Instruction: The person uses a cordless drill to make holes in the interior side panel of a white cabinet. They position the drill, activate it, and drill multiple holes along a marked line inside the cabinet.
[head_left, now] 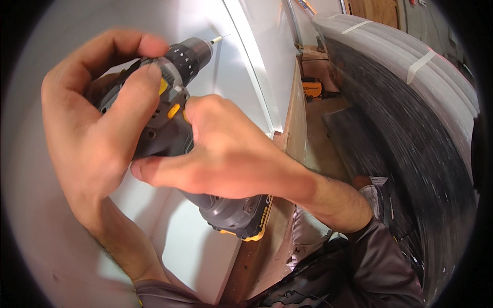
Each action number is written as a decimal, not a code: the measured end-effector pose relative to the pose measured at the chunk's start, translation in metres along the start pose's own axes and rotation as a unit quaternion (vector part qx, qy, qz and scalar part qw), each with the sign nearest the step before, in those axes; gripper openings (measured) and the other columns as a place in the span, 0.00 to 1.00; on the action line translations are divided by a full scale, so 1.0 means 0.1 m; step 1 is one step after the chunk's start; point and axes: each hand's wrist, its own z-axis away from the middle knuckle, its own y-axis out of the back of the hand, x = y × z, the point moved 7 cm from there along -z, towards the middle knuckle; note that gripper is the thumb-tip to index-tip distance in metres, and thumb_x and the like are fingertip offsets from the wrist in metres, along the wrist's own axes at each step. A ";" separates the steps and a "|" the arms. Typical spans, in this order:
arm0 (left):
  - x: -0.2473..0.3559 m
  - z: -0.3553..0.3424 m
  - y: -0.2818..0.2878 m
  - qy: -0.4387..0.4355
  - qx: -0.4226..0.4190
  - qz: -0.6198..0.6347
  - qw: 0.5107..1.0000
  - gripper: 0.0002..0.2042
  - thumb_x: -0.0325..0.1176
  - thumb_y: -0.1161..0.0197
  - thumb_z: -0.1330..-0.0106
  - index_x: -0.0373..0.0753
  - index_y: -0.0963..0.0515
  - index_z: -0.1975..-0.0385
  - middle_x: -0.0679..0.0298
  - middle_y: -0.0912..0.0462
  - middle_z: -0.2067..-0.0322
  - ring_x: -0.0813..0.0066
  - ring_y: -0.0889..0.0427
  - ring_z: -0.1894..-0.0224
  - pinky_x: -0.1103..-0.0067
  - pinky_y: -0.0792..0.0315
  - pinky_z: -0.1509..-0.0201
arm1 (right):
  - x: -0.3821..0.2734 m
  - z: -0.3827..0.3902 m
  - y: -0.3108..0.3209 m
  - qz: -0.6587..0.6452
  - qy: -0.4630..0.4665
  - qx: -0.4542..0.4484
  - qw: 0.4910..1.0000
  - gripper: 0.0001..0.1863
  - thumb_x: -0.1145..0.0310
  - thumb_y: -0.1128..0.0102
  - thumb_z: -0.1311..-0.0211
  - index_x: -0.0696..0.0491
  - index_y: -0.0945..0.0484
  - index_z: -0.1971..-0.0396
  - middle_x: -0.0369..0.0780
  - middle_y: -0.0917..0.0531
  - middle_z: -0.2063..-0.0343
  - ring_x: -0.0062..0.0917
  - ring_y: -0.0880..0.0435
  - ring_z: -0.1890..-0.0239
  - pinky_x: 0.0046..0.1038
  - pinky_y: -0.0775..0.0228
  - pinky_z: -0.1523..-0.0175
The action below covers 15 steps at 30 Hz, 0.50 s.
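A black and grey cordless drill (167, 139) with yellow buttons is held up in front of me, its chuck (199, 51) aimed up and to the right. My right hand (221, 149) is wrapped round its handle, with the battery (241, 227) showing below. My left hand (95, 118) curls over the rear and top of the body, thumb and forefinger close behind the chuck. A short pale bit (217, 39) sticks out of the chuck toward a white panel (200, 15). Whether its tip touches the panel, I cannot tell.
A raised white strip (251, 61) runs down the panel. To the right stands a large dark stack (405, 118) wrapped in clear plastic and taped. A yellow and black box (312, 89) lies beyond, on the floor. Below the drill is a brown board (249, 264).
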 end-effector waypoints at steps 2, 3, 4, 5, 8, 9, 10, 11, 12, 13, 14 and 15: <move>0.02 -0.01 -0.04 -0.032 -0.005 0.019 0.999 0.12 0.27 0.33 0.37 0.26 0.15 0.58 0.59 0.12 0.63 0.77 0.14 0.67 0.81 0.21 0.62 | -0.04 0.02 0.03 -0.005 0.000 0.004 1.000 0.18 0.59 0.27 0.46 0.63 0.15 0.75 0.44 0.17 0.84 0.33 0.16 0.81 0.35 0.25 0.71; 0.02 0.00 -0.01 -0.057 -0.022 0.023 0.998 0.12 0.27 0.33 0.37 0.26 0.15 0.58 0.60 0.12 0.63 0.77 0.14 0.67 0.81 0.21 0.62 | -0.04 0.02 0.01 -0.011 -0.001 -0.003 1.000 0.19 0.59 0.27 0.46 0.63 0.15 0.75 0.44 0.17 0.84 0.33 0.16 0.81 0.35 0.25 0.72; 0.02 -0.03 0.01 -0.065 -0.042 0.004 0.997 0.12 0.27 0.33 0.37 0.26 0.15 0.59 0.60 0.12 0.63 0.77 0.14 0.67 0.81 0.21 0.62 | -0.02 0.03 0.01 -0.013 -0.001 -0.005 1.000 0.19 0.59 0.27 0.46 0.63 0.15 0.75 0.44 0.16 0.84 0.32 0.16 0.81 0.35 0.25 0.72; 0.02 -0.06 0.02 -0.073 -0.061 -0.015 0.995 0.12 0.27 0.33 0.37 0.26 0.15 0.59 0.60 0.12 0.63 0.77 0.14 0.67 0.81 0.21 0.62 | -0.01 0.03 0.01 -0.015 0.000 -0.007 1.000 0.18 0.59 0.27 0.46 0.63 0.15 0.75 0.44 0.16 0.84 0.32 0.16 0.81 0.35 0.25 0.72; 0.02 -0.21 0.05 -0.050 -0.103 -0.098 0.989 0.12 0.28 0.33 0.37 0.26 0.15 0.58 0.60 0.12 0.63 0.77 0.13 0.67 0.81 0.21 0.62 | 0.04 -0.01 0.01 -0.002 -0.003 -0.004 1.000 0.18 0.60 0.27 0.46 0.63 0.15 0.75 0.44 0.16 0.83 0.32 0.16 0.81 0.35 0.25 0.72; 0.01 -0.20 0.05 -0.046 -0.102 -0.101 0.989 0.12 0.28 0.33 0.37 0.26 0.15 0.58 0.60 0.12 0.63 0.77 0.13 0.66 0.81 0.21 0.62 | 0.06 -0.02 0.00 0.002 -0.004 -0.006 1.000 0.18 0.60 0.27 0.46 0.62 0.15 0.75 0.44 0.16 0.83 0.32 0.16 0.81 0.36 0.26 0.72; 0.01 -0.20 0.06 -0.043 -0.098 -0.099 0.989 0.12 0.28 0.33 0.37 0.26 0.15 0.58 0.60 0.12 0.63 0.77 0.13 0.66 0.81 0.21 0.62 | 0.05 -0.03 -0.01 0.001 -0.003 -0.006 1.000 0.18 0.59 0.27 0.46 0.62 0.15 0.75 0.44 0.16 0.84 0.32 0.16 0.81 0.36 0.26 0.72; 0.01 -0.19 0.08 -0.040 -0.091 -0.098 0.990 0.12 0.28 0.33 0.37 0.27 0.15 0.58 0.59 0.12 0.63 0.77 0.13 0.66 0.81 0.21 0.62 | 0.04 -0.04 -0.02 0.000 -0.001 -0.008 1.000 0.18 0.59 0.26 0.46 0.62 0.15 0.75 0.44 0.17 0.84 0.32 0.16 0.81 0.36 0.26 0.72; 0.00 -0.20 0.07 -0.039 -0.088 -0.086 0.992 0.12 0.28 0.33 0.37 0.27 0.15 0.58 0.59 0.12 0.63 0.77 0.13 0.66 0.81 0.21 0.62 | 0.02 -0.03 -0.01 -0.003 0.002 -0.001 1.000 0.18 0.59 0.26 0.46 0.62 0.15 0.76 0.44 0.17 0.84 0.32 0.17 0.82 0.35 0.26 0.73; 0.00 -0.18 0.06 -0.042 -0.083 -0.058 0.994 0.12 0.28 0.32 0.37 0.27 0.15 0.58 0.59 0.12 0.63 0.77 0.13 0.66 0.81 0.21 0.62 | 0.01 -0.02 -0.01 -0.009 0.007 0.003 1.000 0.18 0.59 0.26 0.46 0.62 0.15 0.76 0.44 0.17 0.85 0.32 0.17 0.82 0.35 0.26 0.73; 0.00 -0.16 0.04 -0.047 -0.077 -0.030 0.995 0.12 0.28 0.32 0.37 0.27 0.15 0.58 0.59 0.12 0.63 0.77 0.14 0.66 0.81 0.21 0.62 | 0.00 -0.01 0.00 -0.014 0.012 0.007 1.000 0.18 0.59 0.26 0.46 0.62 0.15 0.76 0.43 0.17 0.85 0.32 0.17 0.82 0.35 0.27 0.73; 0.00 -0.09 0.04 -0.052 -0.069 0.011 0.996 0.12 0.28 0.32 0.37 0.27 0.15 0.58 0.59 0.12 0.63 0.77 0.14 0.67 0.81 0.21 0.62 | 0.01 0.00 -0.02 -0.026 0.019 0.006 0.999 0.18 0.59 0.26 0.46 0.62 0.15 0.77 0.43 0.18 0.85 0.31 0.17 0.82 0.34 0.27 0.73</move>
